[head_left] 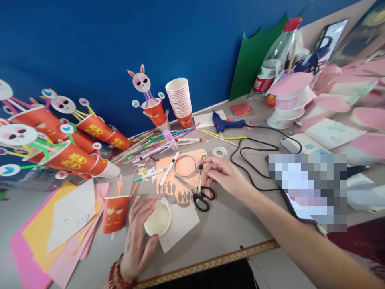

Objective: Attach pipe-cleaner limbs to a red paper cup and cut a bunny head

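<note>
My left hand (138,237) is curled around a white paper cup (158,218), its mouth facing me. The cup stands over a sheet of white paper (183,224). My right hand (224,176) reaches over the orange card (168,188), thumb and index finger apart, the index fingertip at the upper end of a slim pen (200,178). Just below that hand lie black-handled scissors (204,197). A round grey ring (185,165) and a white marker (169,168) rest on the card, which bears several leaf-shaped marks along its near edge.
Orange cups with rabbit faces (69,156) crowd the left. Behind are stacked paper cups (179,98) and a blue glue gun (228,122), whose black cord loops rightward. Coloured paper (39,237), a tape roll (219,151), a phone (300,200) and a plastic bottle (272,60) surround the work.
</note>
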`<state>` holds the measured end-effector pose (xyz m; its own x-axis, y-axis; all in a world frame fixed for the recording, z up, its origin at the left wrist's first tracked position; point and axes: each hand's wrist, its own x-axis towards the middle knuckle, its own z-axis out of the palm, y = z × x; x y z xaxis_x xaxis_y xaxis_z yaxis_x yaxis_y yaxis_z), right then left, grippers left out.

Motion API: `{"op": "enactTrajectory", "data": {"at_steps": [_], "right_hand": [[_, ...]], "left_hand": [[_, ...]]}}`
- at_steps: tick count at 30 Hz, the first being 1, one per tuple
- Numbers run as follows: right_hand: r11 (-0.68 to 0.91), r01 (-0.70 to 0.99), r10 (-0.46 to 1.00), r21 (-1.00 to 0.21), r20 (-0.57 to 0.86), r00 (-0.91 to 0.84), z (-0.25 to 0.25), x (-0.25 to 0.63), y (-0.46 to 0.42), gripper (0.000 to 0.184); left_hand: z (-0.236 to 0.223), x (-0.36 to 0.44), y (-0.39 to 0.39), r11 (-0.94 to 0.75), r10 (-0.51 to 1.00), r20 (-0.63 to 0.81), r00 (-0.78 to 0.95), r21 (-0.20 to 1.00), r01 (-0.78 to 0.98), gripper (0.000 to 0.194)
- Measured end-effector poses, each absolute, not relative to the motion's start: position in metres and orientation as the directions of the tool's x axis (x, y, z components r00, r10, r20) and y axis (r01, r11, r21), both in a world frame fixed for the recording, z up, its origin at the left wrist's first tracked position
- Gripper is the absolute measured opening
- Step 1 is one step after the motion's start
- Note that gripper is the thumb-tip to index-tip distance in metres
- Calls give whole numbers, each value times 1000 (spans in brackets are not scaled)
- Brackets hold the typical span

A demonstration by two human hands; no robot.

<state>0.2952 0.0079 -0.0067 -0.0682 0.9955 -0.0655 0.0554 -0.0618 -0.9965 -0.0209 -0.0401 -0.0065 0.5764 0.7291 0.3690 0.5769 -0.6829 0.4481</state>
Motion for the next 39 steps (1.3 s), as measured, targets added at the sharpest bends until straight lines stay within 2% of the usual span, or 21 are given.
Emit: {"op": "enactTrajectory", "data": {"at_steps": [4, 8, 11, 14, 18, 23, 27, 31, 35, 39], "right_hand": [[77, 411, 996, -909, 88, 9, -4, 298, 2, 27], [150, 611, 969, -778, 238, 66, -1, 306, 2, 22], [210, 729, 942, -651, 334, 26, -4, 310, 5, 17], [312, 787, 920, -533, 377, -109, -9, 308, 8, 20], [454, 795, 876, -402, 365, -315, -13, 296, 7, 22], [521, 804, 838, -288, 350, -418, -12, 288, 8, 22], [524, 782, 820, -337, 449, -355, -9, 295, 10, 19], [422, 741, 846, -523, 521, -114, -9, 300, 11, 15], [296, 674, 879, -677, 469, 85, -11, 299, 12, 12], [244, 641, 893, -728, 426, 144, -13, 298, 14, 8]], "left_hand": [[-8, -23, -40, -686, 726, 373, 578, 459, 565, 54], [-9, -23, -39, -692, 721, 378, 581, 447, 567, 53], [-8, -22, -39, -700, 713, 382, 588, 438, 565, 53], [-6, -20, -38, -701, 712, 390, 584, 440, 561, 52], [-3, -17, -38, -698, 715, 398, 576, 450, 557, 51], [-1, -17, -39, -696, 715, 390, 580, 469, 543, 51], [0, -18, -38, -700, 711, 406, 574, 481, 528, 50], [-1, -18, -38, -697, 714, 403, 573, 489, 524, 51], [-3, -19, -38, -695, 715, 403, 571, 498, 519, 51], [-3, -19, -39, -698, 712, 403, 575, 500, 513, 53]]}}
